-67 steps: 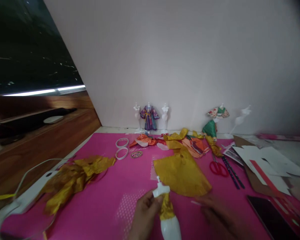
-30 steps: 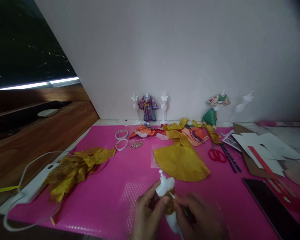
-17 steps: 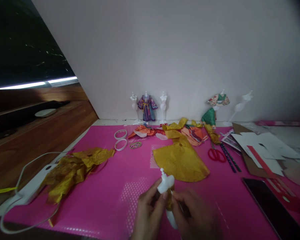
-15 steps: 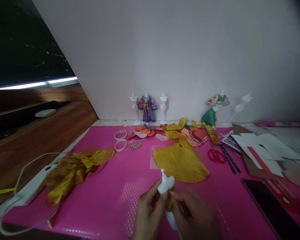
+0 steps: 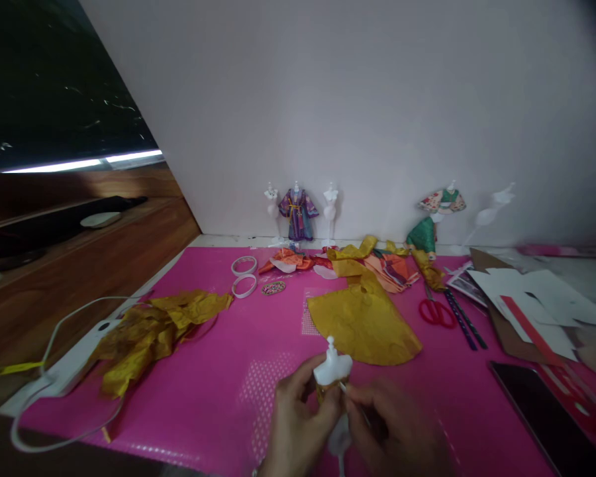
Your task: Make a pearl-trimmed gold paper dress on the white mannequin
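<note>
A small white dress-form mannequin (image 5: 334,368) is held upright near the table's front edge, with a band of gold fabric (image 5: 322,392) around its chest. My left hand (image 5: 302,419) is closed around its torso, the thumb pressing on the fabric. At the mannequin's right side my right hand (image 5: 385,424) is blurred, thumb and forefinger pinched against the band. A small pale bit shows at those fingertips, too small to name. Just beyond lies a gold fan-shaped fabric piece (image 5: 362,324).
Crumpled gold fabric (image 5: 169,324) and a white power strip (image 5: 69,371) lie left. Tape rolls (image 5: 244,286), red scissors (image 5: 437,314), a black phone (image 5: 541,417) and white card pieces (image 5: 571,295) surround the pink mat (image 5: 193,404). Several mannequins, including a purple-robed one (image 5: 298,215), stand against the wall.
The mannequin has turned more upright and frontal in my left hand, whose thumb now lies across the gold band. My right fingers stay pinched beside it. The whole view has shifted slightly.
</note>
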A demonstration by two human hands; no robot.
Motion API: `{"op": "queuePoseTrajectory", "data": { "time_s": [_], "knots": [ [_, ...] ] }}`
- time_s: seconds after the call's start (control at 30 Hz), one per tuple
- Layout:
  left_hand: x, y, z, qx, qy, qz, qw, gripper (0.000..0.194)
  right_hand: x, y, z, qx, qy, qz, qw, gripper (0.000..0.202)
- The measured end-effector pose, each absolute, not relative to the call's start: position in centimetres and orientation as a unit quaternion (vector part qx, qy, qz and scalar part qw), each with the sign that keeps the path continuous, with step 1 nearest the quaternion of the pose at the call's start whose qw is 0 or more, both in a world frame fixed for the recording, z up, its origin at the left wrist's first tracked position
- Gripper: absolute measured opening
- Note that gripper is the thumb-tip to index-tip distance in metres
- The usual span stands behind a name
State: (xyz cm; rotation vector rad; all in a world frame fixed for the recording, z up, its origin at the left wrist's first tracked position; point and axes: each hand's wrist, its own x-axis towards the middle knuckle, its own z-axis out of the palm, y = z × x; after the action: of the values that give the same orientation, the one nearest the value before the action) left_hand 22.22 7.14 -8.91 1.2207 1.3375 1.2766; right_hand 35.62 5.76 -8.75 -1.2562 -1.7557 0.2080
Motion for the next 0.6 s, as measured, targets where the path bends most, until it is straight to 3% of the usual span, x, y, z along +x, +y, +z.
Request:
{"op": "queuePoseTrajectory", "data": {
  "time_s": [0.6],
  "knots": [
    [22.3,7.5,-9.2,0.424,0.536,0.54,0.492,0.034,34.9,5.6,-9.7,-0.546,-0.699,0.088,0.454,0.028]
  ]
}}
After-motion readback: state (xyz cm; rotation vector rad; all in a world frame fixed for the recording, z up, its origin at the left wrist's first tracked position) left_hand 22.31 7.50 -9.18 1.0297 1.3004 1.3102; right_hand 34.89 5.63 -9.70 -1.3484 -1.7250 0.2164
